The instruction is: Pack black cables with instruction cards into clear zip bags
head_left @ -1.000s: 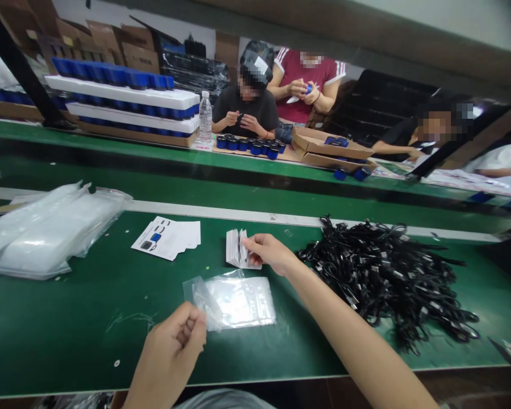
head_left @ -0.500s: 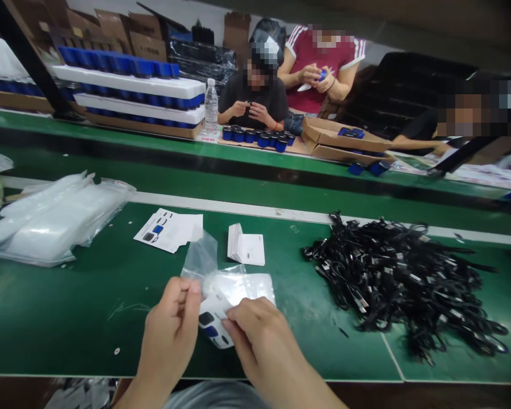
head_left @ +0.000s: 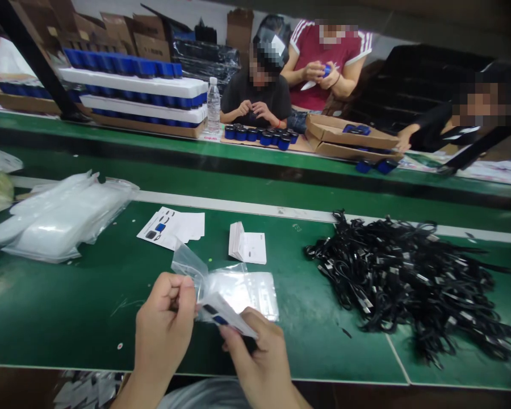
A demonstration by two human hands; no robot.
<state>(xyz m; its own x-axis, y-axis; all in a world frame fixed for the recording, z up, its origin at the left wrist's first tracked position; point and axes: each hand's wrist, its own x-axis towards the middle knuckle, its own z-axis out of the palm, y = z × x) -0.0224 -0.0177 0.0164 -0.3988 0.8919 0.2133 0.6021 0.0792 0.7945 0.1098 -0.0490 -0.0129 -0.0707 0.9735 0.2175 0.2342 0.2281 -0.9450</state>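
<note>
My left hand (head_left: 168, 318) pinches the edge of a clear plastic bag (head_left: 189, 264), whose film stands up off the table. Between finger and thumb of my right hand (head_left: 259, 355) is a white printed card (head_left: 225, 312), tilted, its left end at the bag's mouth. Whether that end is inside the bag I cannot tell. Just beyond my hands lie flat clear plastic bags (head_left: 247, 289). Farther back are loose printed cards (head_left: 164, 227) and a small stack of folded white leaflets (head_left: 253, 247).
A heap of black cables (head_left: 392, 278) covers the right of the green table (head_left: 89, 312). Piled plastic bags (head_left: 68, 216) lie at left. Across the bench, people work by blue boxes (head_left: 132, 65), a water bottle (head_left: 213, 108) and a cardboard tray (head_left: 336, 136).
My right hand has turned the card up on a tilt, so its printed face shows less. The bag's film in my left hand has shifted left and lower.
</note>
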